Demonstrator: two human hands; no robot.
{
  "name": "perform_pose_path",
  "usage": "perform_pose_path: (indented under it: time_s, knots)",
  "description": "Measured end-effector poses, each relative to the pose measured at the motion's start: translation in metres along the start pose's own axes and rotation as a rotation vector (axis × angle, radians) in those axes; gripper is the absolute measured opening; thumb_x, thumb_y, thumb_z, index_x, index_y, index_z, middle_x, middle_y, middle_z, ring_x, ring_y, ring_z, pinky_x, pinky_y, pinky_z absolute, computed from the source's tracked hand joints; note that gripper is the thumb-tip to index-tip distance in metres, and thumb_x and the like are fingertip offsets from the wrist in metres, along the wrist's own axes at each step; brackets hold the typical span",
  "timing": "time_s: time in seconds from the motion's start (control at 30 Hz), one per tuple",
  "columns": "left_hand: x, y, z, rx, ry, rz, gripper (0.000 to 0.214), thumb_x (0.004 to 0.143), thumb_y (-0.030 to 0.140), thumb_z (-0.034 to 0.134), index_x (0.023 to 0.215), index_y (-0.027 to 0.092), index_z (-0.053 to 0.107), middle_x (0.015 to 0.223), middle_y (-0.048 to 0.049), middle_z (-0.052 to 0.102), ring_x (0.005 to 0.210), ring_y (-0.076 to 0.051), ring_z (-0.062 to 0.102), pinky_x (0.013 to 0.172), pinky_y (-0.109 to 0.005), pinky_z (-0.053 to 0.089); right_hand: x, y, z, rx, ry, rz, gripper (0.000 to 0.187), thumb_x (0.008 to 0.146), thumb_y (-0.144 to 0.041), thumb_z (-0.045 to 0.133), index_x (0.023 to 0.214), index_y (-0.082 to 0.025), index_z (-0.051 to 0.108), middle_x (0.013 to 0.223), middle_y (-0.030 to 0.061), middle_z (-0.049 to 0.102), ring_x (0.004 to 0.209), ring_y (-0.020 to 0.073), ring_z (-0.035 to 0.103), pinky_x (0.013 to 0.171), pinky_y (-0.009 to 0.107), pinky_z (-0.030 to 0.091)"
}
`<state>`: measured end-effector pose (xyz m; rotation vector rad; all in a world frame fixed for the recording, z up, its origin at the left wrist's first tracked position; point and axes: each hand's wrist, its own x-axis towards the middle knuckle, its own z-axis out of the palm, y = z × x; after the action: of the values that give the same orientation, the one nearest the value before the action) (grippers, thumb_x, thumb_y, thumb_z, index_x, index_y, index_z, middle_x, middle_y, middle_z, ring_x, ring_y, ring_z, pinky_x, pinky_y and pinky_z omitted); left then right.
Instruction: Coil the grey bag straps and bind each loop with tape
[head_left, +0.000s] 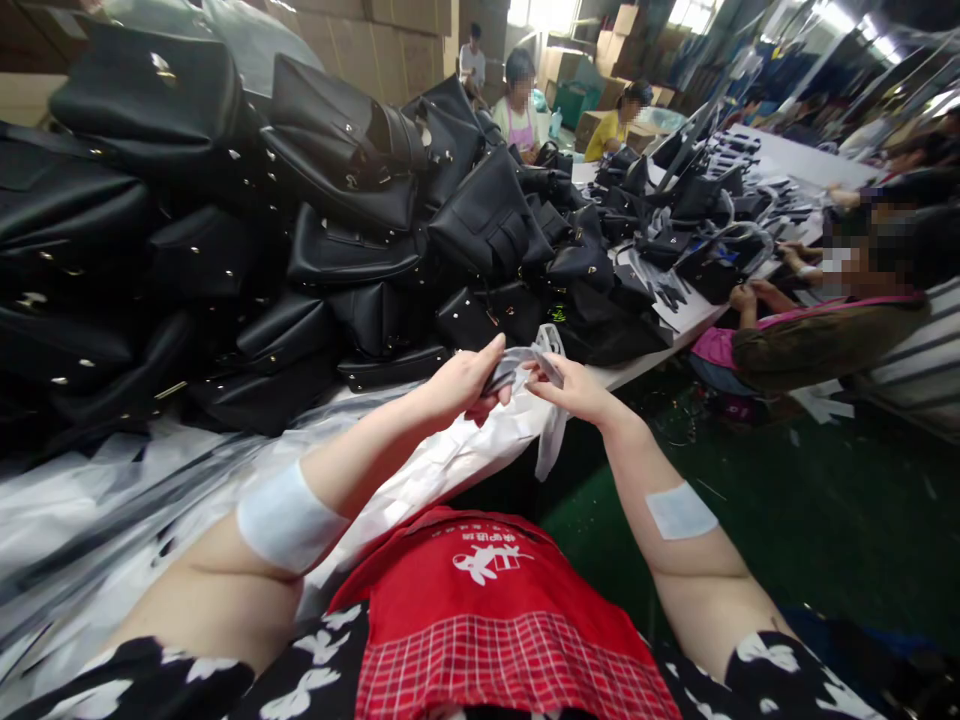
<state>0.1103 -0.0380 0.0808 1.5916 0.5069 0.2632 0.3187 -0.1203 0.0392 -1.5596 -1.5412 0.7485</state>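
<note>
My left hand (474, 382) is closed around one end of a dark bag strap (511, 368) that looks wrapped in pale, see-through film. At the strap's other end, the fingers of my right hand (574, 390) pinch the film and strap together. A loose whitish strip (552, 445) dangles below my right hand. Both hands are held out in front of me, near the table's front edge. Just behind them lie black handbags (487, 215) with small metal fittings.
Black bags are heaped high at the left and back. White strips and sheets (450, 450) cover the near tabletop. Several people sit around; a person in a pink apron (795, 320) works at the right. Cardboard boxes (375, 45) stand behind. Green floor (675, 480) shows at right.
</note>
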Motion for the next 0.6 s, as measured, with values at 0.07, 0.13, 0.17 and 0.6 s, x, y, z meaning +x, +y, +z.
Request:
perform_pose_path:
  time_s: [0.07,0.13,0.17,0.6]
  knots:
    - [0.002,0.016,0.002,-0.262,-0.050,-0.015,0.069,0.085,0.073,0.026,0.055,0.017,0.053,0.031,0.0078,0.025,0.025,-0.007,0.024,0.036,-0.023,0.036,0.004,0.004,0.006,0.016,0.082,-0.036,0.045,0.078,-0.045,0.066,0.112,-0.017,0.063,0.095,0.0051,0.068,0.088,0.0195,0.063,0.081,0.031,0.047]
    - [0.006,0.031,0.000,-0.396,-0.075,-0.024,0.068,0.086,0.072,0.028,0.054,0.017,0.052,0.030,0.0082,0.023,0.024,-0.006,0.022,0.033,-0.023,0.034,0.007,0.005,0.010,0.019,0.154,-0.027,0.041,0.080,-0.049,0.063,0.104,-0.016,0.067,0.095,0.0058,0.069,0.092,0.0209,0.062,0.084,0.032,0.046]
    - [0.007,0.038,-0.002,-0.428,-0.075,-0.027,0.067,0.086,0.070,0.029,0.054,0.016,0.052,0.030,0.0082,0.023,0.023,-0.006,0.023,0.033,-0.023,0.034,0.008,0.004,0.010,0.030,0.169,-0.012,0.041,0.080,-0.051,0.062,0.100,-0.016,0.069,0.093,0.0059,0.069,0.091,0.0211,0.062,0.084,0.032,0.046]
    - [0.052,0.069,-0.053,-0.534,0.381,0.308,0.060,0.094,0.059,0.025,0.078,0.013,0.060,0.044,0.0064,0.035,0.038,-0.007,0.048,0.048,-0.020,0.047,0.010,-0.002,-0.009,0.490,-0.037,0.122,0.044,0.078,-0.061,0.060,0.081,-0.017,0.057,0.045,-0.0104,0.034,0.037,0.0044,0.025,0.042,0.020,0.030]
